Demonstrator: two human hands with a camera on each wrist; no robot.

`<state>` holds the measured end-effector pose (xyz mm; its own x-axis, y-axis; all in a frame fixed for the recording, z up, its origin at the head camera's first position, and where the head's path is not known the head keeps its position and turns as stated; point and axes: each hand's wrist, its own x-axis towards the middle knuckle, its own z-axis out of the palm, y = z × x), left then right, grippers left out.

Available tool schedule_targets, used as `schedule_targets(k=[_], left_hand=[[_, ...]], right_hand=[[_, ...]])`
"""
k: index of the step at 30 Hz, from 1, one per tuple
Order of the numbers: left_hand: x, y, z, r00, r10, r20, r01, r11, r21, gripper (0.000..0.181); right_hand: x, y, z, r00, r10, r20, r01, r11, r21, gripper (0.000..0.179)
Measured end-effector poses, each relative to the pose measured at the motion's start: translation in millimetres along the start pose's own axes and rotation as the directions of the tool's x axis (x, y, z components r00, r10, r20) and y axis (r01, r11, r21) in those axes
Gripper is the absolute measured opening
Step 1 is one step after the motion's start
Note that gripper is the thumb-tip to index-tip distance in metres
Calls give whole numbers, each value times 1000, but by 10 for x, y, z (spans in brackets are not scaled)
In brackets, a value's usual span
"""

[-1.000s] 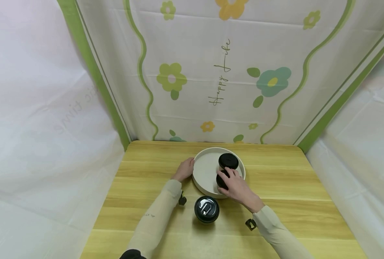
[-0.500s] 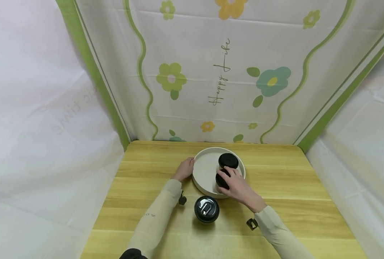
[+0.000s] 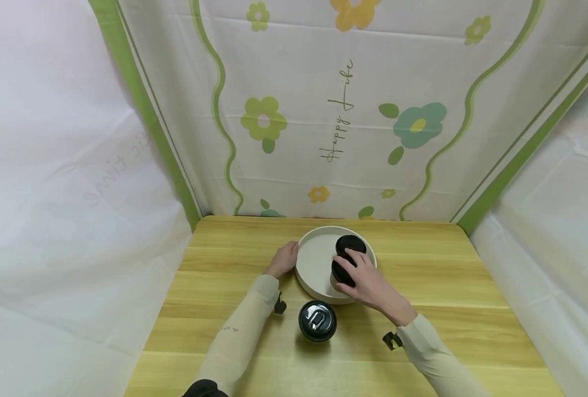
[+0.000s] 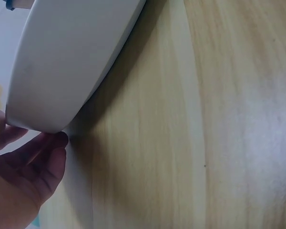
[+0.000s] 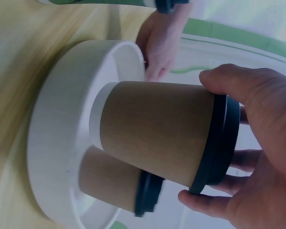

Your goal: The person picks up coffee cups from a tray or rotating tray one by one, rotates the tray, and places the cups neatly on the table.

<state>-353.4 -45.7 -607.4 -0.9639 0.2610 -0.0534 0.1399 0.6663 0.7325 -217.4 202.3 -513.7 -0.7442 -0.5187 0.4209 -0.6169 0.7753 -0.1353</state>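
Note:
In the head view, a round white tray (image 3: 318, 242) lies on the table, with my left hand (image 3: 282, 259) gripping its left side. The left wrist view shows the left fingers (image 4: 55, 162) curled at the tray's edge. My right hand (image 3: 370, 281) holds a paper coffee cup (image 5: 157, 129) by its black lid (image 5: 219, 143), thumb on one side and fingers on the other. This brown-sleeved cup stands in the tray, near the front right. Right behind it is a second paper cup (image 5: 112, 179) with a black lid (image 3: 350, 244), also in the tray.
Another cup with a glossy black lid (image 3: 317, 321) stands on the wooden table (image 3: 447, 275) in front of the tray, between my forearms. A white curtain (image 3: 303, 110) with printed flowers hangs behind the table's far edge. White sheets (image 3: 65, 220) close off both sides.
My right hand and wrist have shifted a little to the right, fingers still about the front cup's lid. The cups, the tray and my left hand have hardly moved.

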Motion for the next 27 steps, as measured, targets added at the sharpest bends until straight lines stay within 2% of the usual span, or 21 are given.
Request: schedule_targets(k=[8,17,22,27], left_hand=[[73,-136,1,1000,5,3,-5,1000,-16,43],[45,-158,-48,1000,-19,7,19,999,-41,45],[49,-196,-86,1000,-11,4,11,999,-31,46],[-13,-174,-153,1000,-4,29,6,998,-70,48]], right_hand=[[43,-67,-180,999,-32,-38,32,999,-14,65],[45,-107,-269,998,-51,-20,51,999,-18,65],[23,-116,-306,996,-84,-33,83,996,-15,67],[-41,-115,-338,994,-101,-33,100,995,-21,68]])
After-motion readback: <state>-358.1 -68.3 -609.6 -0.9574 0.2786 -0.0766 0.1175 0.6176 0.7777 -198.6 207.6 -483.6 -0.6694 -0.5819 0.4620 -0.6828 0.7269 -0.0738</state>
